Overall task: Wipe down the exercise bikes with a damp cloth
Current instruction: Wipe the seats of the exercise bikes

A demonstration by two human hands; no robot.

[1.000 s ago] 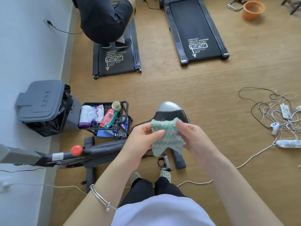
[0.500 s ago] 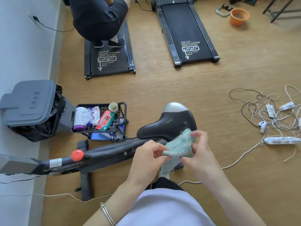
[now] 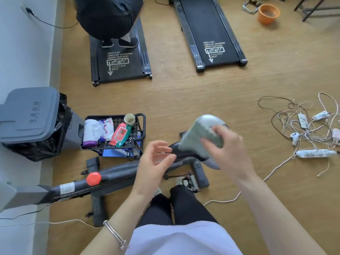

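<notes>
A black exercise bike point(image 3: 117, 174) with a red knob point(image 3: 94, 178) stands below me, its black saddle point(image 3: 181, 153) at the centre. My right hand point(image 3: 230, 150) holds a green-and-white cloth point(image 3: 196, 138) over the saddle, fingers curled onto the cloth; the hand is blurred. Left of the saddle's nose, my left hand point(image 3: 156, 159) hovers empty with loosely bent fingers. It wears a silver bracelet on the wrist.
A black cart tray point(image 3: 141, 118) with wipes and a cup sits behind the bike beside a grey bin point(image 3: 27, 115). Two treadmills point(image 3: 209, 32) lie farther off; a person crouches on the left one. Tangled cables and power strips point(image 3: 314, 153) lie at right, an orange bucket point(image 3: 267, 13) beyond.
My left hand has let go of the cloth and drawn back left. My right hand has carried the cloth up onto the saddle.
</notes>
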